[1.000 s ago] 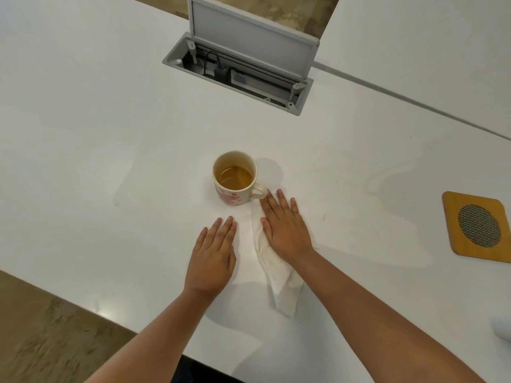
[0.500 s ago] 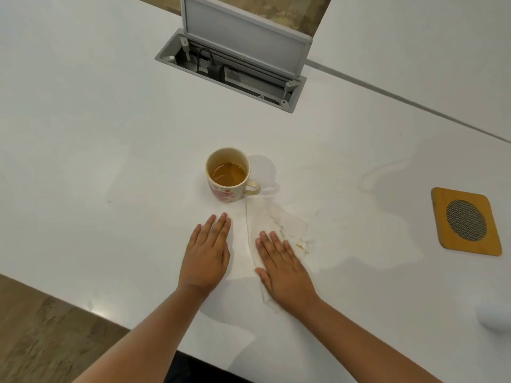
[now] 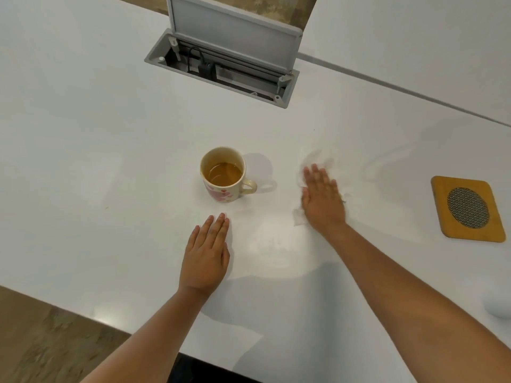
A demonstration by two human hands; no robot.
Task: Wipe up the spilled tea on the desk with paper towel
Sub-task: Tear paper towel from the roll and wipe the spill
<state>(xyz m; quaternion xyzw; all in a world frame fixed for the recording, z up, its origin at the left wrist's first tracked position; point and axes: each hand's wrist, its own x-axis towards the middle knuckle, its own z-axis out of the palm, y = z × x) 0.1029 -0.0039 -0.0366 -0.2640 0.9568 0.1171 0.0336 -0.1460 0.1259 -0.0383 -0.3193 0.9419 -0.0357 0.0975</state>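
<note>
My right hand lies flat with fingers spread, pressing a white paper towel onto the white desk, to the right of the mug. The towel is motion-blurred and shows beyond my fingertips and at my palm's left edge. A cream mug with pink hearts stands upright, part full of tea, handle pointing right. A faint curved wet streak lies to the right of the towel. My left hand rests flat on the desk just below the mug, holding nothing.
An open grey cable box with a raised lid is set into the desk behind the mug. A wooden coaster with a mesh centre lies at the right. A white rounded object shows at the right edge. The desk's front edge runs along the lower left.
My right hand has slid the paper towel from just below the mug's handle, back towards me, then out to the right and away. The left hand and mug have stayed put.
</note>
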